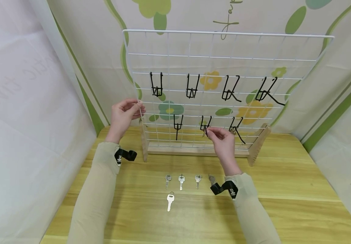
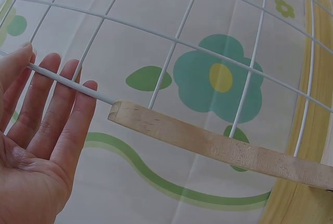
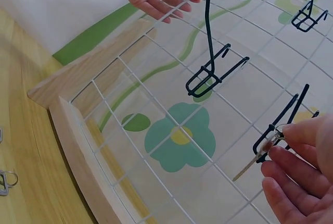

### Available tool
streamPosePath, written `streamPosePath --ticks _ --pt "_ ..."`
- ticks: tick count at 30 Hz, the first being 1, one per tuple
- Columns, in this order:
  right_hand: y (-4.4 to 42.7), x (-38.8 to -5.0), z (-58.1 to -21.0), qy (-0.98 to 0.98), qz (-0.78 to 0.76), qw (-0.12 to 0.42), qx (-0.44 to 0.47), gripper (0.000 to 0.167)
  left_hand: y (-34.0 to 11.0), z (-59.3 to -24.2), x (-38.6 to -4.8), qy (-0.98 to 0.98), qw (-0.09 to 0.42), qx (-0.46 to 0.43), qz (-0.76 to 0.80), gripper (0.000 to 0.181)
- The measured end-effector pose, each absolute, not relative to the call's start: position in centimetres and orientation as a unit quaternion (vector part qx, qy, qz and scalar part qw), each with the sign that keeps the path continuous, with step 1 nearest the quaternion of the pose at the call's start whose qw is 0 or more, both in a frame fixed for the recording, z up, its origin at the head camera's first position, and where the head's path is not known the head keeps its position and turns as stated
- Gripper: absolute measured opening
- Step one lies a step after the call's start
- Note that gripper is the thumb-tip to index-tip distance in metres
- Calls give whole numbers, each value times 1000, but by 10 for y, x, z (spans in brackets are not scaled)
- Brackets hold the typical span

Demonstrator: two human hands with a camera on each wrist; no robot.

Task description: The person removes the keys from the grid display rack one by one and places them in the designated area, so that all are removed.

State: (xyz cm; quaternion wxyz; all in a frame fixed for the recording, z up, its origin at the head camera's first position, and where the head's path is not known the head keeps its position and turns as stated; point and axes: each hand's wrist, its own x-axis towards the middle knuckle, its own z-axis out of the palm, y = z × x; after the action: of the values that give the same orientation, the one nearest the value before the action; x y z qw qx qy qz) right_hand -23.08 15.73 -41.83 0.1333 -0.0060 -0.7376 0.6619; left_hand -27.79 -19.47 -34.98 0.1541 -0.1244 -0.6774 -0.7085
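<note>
A white wire grid rack point(image 1: 190, 54) stands upright in a wooden base, with black hooks on it in two rows. My left hand point(image 1: 123, 115) holds the rack's left edge wire, thumb in front and fingers behind. In the left wrist view those fingers point(image 2: 65, 96) extend past the wire. At the middle hook point(image 1: 206, 123) of the lower row, my right hand point(image 1: 224, 142) pinches a small key by its ring. The right wrist view shows this key point(image 3: 248, 165) slanting down beside the hook, its ring point(image 3: 279, 129) at the fingertips. Whether the ring is around the hook, I cannot tell.
Several silver keys with rings lie on the wooden table, one large key point(image 1: 170, 201) nearest me and another point(image 1: 181, 183) in the row behind. One point(image 1: 211, 179) is partly behind the right wrist's black mount point(image 1: 224, 188). A flowered cloth point(image 1: 87, 51) hangs behind the rack.
</note>
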Motion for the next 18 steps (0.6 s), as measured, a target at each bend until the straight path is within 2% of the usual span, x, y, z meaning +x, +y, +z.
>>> streamPosePath --ticks 18 --pt "160 -210 -412 -724 679 119 27 24 -195 -350 -278 -676 151 -124 -710 20"
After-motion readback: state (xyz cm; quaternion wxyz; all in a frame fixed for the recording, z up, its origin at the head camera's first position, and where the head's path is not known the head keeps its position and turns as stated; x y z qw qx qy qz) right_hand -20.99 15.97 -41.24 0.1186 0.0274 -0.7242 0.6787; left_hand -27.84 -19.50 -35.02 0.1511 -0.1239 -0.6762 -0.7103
